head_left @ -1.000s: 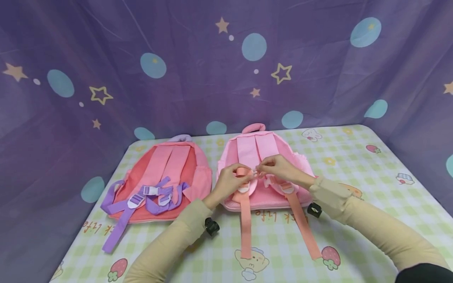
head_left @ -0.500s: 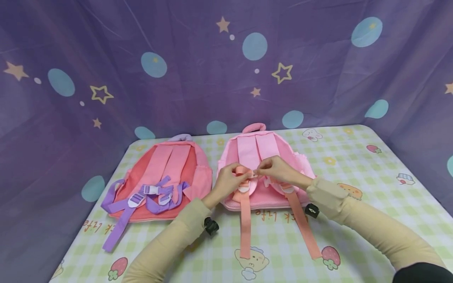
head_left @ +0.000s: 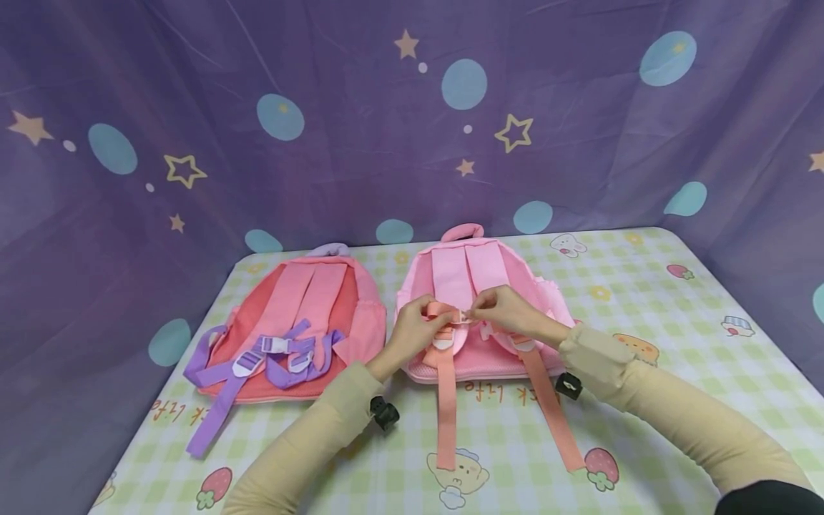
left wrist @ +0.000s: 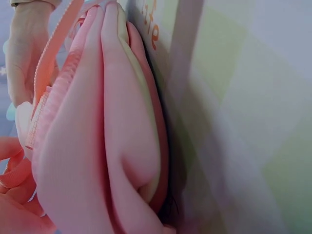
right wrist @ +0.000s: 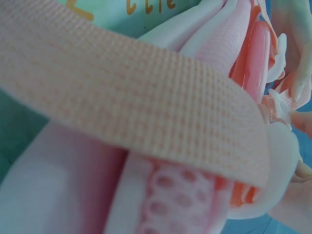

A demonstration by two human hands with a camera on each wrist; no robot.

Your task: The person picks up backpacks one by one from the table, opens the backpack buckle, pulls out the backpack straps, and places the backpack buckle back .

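A light pink backpack [head_left: 515,275] lies back side up on the table, with two orange straps trailing toward the front. My left hand [head_left: 415,329] pinches an orange strap [head_left: 440,309], looped between its fingers, beside a small white buckle [head_left: 463,317]. From the other side my right hand [head_left: 508,307] pinches at that buckle, fingertips partly covering it. In the right wrist view, the white buckle [right wrist: 280,105] sits between both hands' fingers. The left wrist view has my left hand [left wrist: 19,204] low at the edge, around the strap loop.
To the left lies a coral backpack [head_left: 292,286] with purple straps [head_left: 222,415] and white buckles. A white strap adjuster [head_left: 524,343] sits on the right orange strap [head_left: 555,418]. A checked cloth [head_left: 676,343] covers the table; a purple curtain [head_left: 360,143] hangs behind.
My right hand has shifted slightly left, toward the left hand. The orange loop in my left fingers looks flatter, and more of the white buckle shows between the hands.
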